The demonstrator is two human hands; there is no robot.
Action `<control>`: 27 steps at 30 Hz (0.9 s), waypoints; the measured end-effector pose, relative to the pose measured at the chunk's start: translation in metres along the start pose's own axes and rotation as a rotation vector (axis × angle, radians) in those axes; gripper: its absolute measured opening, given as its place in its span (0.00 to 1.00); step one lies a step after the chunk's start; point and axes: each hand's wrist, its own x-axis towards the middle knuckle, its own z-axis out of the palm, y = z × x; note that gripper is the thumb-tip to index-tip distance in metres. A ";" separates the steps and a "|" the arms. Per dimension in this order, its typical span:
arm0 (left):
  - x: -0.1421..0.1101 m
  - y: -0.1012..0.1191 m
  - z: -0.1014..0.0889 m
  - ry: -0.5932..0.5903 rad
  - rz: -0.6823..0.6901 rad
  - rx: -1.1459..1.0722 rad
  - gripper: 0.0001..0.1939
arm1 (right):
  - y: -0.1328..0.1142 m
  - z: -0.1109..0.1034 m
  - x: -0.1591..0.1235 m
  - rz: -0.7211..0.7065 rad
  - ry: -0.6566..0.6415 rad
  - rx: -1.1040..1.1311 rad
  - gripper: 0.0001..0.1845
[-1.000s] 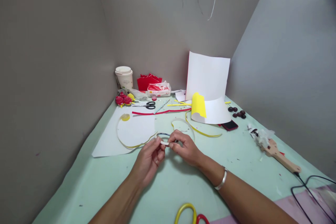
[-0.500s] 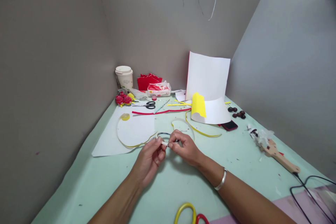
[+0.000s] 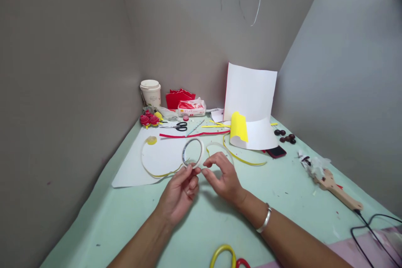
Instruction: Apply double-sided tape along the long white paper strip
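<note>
My left hand pinches the lower rim of a thin white tape ring and holds it upright, its opening turned toward me. My right hand is just to the right of the ring, fingers curled with thumb and forefinger a little apart; nothing shows between them, and I cannot tell whether they touch the ring. Both hands hover over the pale green table cover. A curling yellow paper strip lies on a white sheet just beyond my left hand.
At the back stand a white cup, red paper shapes, black scissors, a red strip and a curved white sheet with yellow paper. A phone, a wooden glue gun and cable lie right. Yellow-handled scissors sit near me.
The tape ring has been tipped up from lying flat to standing upright in my left hand. My right fingers have loosened from the pinch and drawn slightly away.
</note>
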 end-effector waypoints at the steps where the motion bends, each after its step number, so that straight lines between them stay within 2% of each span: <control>1: 0.000 -0.001 0.000 0.003 0.003 0.005 0.08 | 0.000 0.001 0.000 0.013 -0.046 0.015 0.03; 7: 0.002 -0.004 -0.002 -0.024 -0.022 0.084 0.17 | -0.001 0.004 0.001 0.087 -0.163 0.132 0.08; 12: -0.001 -0.007 -0.001 -0.013 0.006 0.287 0.13 | 0.002 0.003 -0.001 0.180 -0.125 0.244 0.07; 14: -0.004 -0.007 0.001 0.026 0.078 0.431 0.13 | 0.006 0.002 -0.001 0.219 -0.112 0.259 0.07; 16: -0.005 -0.006 0.002 0.099 0.214 0.603 0.12 | 0.010 0.001 -0.001 0.214 -0.144 0.181 0.07; 20: -0.005 -0.005 -0.001 0.217 0.485 0.829 0.10 | 0.013 0.001 0.000 0.085 -0.277 -0.071 0.06; 23: -0.002 -0.005 -0.006 0.214 0.553 0.936 0.10 | 0.011 0.002 -0.001 0.007 -0.354 -0.167 0.08; 27: -0.001 -0.006 -0.010 0.197 0.536 1.012 0.10 | 0.008 0.004 -0.001 -0.023 -0.397 -0.221 0.08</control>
